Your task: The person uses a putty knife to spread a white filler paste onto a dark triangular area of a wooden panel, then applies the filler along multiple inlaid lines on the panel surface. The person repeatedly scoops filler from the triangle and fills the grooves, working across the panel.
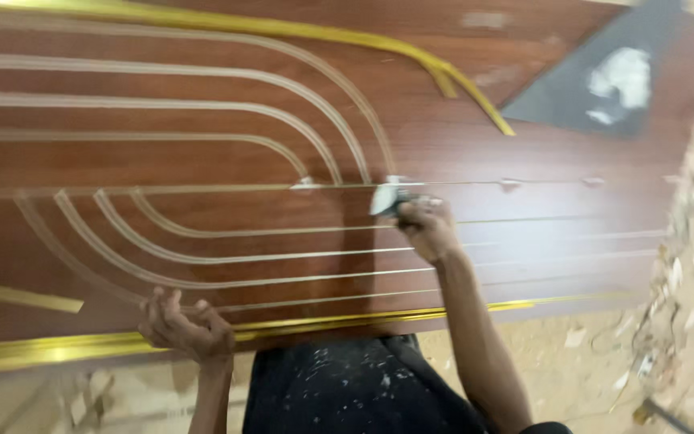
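While I watch through the head camera, my right hand (427, 225) sits near the centre of the frame, fingers curled tight around a small dark tool with a pale patch at its tip (389, 201); blur keeps me from telling what kind of tool it is. Its pale end touches the reddish-brown wooden panel (524, 169), right where the curved grooves (202, 88) of the upper set meet a straight groove running across the board. A second set of curved grooves (146, 241) sweeps through the lower left part of the panel.

My left hand (182, 325) is at the lower left, fingers bent and resting on the panel's near edge, on the shiny gold edge strip (58, 350); it holds nothing that I can see. A loose gold strip (411, 52) lies across the top of the frame, and a short one (18, 296) at the far left. A dark grey sheet with a white smear (604, 88) lies at the upper right. Dusty floor with scraps (684, 321) fills the right side.
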A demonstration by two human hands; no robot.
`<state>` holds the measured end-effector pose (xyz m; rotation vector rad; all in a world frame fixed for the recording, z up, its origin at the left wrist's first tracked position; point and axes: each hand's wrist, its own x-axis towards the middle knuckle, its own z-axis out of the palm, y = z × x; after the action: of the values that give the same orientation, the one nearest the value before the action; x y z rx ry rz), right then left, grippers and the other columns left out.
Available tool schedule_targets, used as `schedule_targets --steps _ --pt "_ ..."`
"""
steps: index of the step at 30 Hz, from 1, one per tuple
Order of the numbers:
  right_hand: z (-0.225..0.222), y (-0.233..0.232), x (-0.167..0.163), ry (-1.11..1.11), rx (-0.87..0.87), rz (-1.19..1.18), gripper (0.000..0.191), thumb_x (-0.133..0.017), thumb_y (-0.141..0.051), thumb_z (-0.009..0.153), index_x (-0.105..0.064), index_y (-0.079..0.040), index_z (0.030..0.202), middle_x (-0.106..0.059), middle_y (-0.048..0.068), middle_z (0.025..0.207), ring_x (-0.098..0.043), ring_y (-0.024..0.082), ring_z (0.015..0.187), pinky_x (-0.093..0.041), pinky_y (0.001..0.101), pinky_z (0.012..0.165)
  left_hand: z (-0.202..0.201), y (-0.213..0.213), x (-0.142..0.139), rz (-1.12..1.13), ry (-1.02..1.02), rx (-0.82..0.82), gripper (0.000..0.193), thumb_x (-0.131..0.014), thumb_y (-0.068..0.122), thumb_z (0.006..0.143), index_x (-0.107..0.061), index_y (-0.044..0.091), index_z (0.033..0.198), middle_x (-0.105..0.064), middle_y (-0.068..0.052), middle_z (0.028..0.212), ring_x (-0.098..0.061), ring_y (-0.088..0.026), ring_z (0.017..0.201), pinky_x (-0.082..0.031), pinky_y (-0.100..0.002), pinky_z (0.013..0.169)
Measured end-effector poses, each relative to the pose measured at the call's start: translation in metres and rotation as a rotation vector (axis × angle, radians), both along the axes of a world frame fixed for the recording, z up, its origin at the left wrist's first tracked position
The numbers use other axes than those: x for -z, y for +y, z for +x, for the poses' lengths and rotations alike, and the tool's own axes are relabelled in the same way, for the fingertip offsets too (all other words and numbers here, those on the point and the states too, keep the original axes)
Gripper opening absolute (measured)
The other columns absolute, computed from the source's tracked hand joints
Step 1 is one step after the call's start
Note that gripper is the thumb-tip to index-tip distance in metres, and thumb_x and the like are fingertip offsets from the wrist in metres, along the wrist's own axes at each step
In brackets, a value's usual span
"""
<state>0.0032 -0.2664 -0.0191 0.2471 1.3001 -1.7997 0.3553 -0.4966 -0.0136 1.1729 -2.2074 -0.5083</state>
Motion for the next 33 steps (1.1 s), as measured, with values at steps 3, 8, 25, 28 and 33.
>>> schedule_targets --steps 3,8,25,28,33 --pt "-0.072 0.104 -0.010 0.258 0.194 0.011 0.012 -0.069 0.000 0.095 -0.067 0.007 0.105 -0.067 0.010 0.101 -0.061 0.014 0.082 -0.052 0.0281 0.073 -0.104 0.014 -0.014 -0.011 0.059 0.280 0.020 -0.061 0.008 0.101 -0.060 0.006 0.121 -0.060 -0.014 0.137 -0.046 -0.038 0.140 -0.030 -0.055 0.125" --pt "-0.221 0.193 -0.035 0.862 0.144 0.961 0.013 -0.072 -0.004 0.093 -0.074 0.003 0.104 -0.070 0.012 0.092 -0.066 0.020 0.076 -0.053 0.0340 0.070 -0.354 0.107 0.003 0.166 0.283 0.878 0.042 -0.076 0.012 0.093 -0.059 0.007 0.131 -0.057 -0.013 0.143 -0.052 -0.032 0.139 -0.041 -0.049 0.123" --pt "-0.365 0.174 -0.033 1.160 -0.580 0.968 0.026 -0.064 -0.003 0.090 -0.079 -0.006 0.110 -0.074 0.019 0.091 -0.070 0.032 0.078 -0.055 0.0439 0.075 -0.542 0.254 0.026 0.064 -0.498 1.085 0.076 -0.068 0.048 0.089 -0.049 -0.001 0.144 -0.029 -0.016 0.162 -0.028 -0.039 0.148 -0.026 -0.054 0.121" --pt "-0.346 0.190 -0.039 0.912 -0.346 0.764 0.018 -0.067 0.000 0.089 -0.075 -0.001 0.105 -0.073 0.016 0.088 -0.069 0.026 0.078 -0.057 0.0416 0.076 -0.532 0.241 0.013 0.062 -0.387 1.125 0.071 -0.069 0.043 0.090 -0.051 -0.002 0.142 -0.035 -0.017 0.158 -0.031 -0.039 0.148 -0.028 -0.052 0.119" --pt "-0.256 0.217 -0.030 0.489 0.152 -0.002 0.008 -0.066 0.007 0.091 -0.069 0.001 0.087 -0.072 0.014 0.097 -0.070 0.024 0.088 -0.060 0.0399 0.082 -0.417 0.186 -0.008 0.261 0.056 1.033 0.047 -0.073 0.023 0.096 -0.058 0.002 0.136 -0.054 -0.014 0.147 -0.047 -0.035 0.143 -0.040 -0.047 0.119"
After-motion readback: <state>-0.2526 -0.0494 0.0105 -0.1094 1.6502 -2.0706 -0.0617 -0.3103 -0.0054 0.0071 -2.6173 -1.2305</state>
